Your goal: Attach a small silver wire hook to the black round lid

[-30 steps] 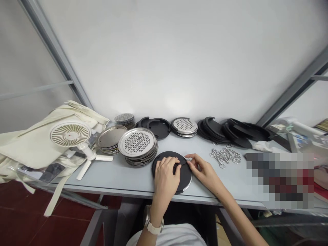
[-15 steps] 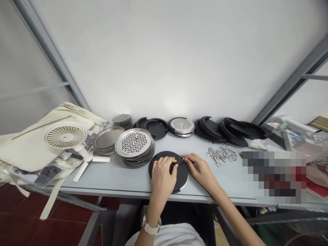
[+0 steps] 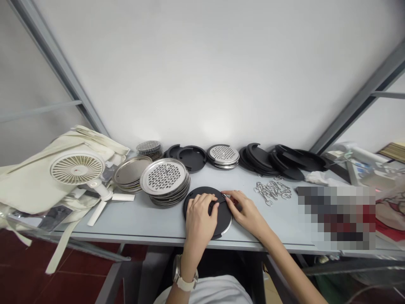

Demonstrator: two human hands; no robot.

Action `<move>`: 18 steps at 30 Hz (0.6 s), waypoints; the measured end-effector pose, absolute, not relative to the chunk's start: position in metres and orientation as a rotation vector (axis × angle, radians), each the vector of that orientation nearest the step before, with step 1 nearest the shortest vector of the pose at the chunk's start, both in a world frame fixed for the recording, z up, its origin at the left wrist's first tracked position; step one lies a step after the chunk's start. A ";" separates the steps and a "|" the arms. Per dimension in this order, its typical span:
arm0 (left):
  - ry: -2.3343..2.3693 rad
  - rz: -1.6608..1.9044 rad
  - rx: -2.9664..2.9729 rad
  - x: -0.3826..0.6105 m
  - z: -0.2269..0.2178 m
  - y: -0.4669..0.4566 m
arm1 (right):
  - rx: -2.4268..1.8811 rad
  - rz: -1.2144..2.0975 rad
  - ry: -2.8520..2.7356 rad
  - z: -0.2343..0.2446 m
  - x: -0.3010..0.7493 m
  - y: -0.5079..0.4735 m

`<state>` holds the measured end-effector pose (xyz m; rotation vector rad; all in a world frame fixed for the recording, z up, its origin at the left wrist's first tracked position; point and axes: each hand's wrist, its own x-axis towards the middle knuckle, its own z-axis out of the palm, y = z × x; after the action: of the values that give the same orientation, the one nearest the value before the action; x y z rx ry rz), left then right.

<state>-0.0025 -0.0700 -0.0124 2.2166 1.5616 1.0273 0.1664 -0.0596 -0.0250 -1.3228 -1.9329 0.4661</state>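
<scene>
A round black disc (image 3: 196,195) with a metal rim lies flat on the grey table (image 3: 142,219) in front of me. My left hand (image 3: 200,216) rests on top of the disc with fingers curled, pressing it down. My right hand (image 3: 246,211) is at the disc's right edge, thumb and forefinger pinched on a small metal clip (image 3: 225,196) at the rim. A watch sits on my left wrist.
Left of the disc stand a stack of perforated steel plates (image 3: 164,176) and plain steel plates (image 3: 131,169). Behind are black rings (image 3: 191,156), another perforated stack (image 3: 223,154) and more black parts (image 3: 278,162). Loose metal clips (image 3: 272,190) lie right. A white fan (image 3: 76,169) sits left.
Both hands stay on the disc. The right hand's pinch has shifted slightly along the rim with the clip. The camera has drifted a little.
</scene>
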 end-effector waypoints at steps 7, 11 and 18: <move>1.562 1.017 2.200 -0.002 -0.011 -0.069 | -1.352 0.533 -1.907 -0.027 0.168 -0.059; 1.564 1.017 2.198 -0.003 -0.011 -0.069 | -1.336 0.525 -1.916 -0.028 0.169 -0.058; 1.563 1.019 2.206 -0.002 -0.012 -0.070 | -1.282 0.520 -1.941 -0.027 0.169 -0.058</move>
<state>-0.0024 -0.0697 -0.0118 2.2061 1.5631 1.0194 0.1689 -0.0584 -0.0268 -1.2823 -1.9405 0.5205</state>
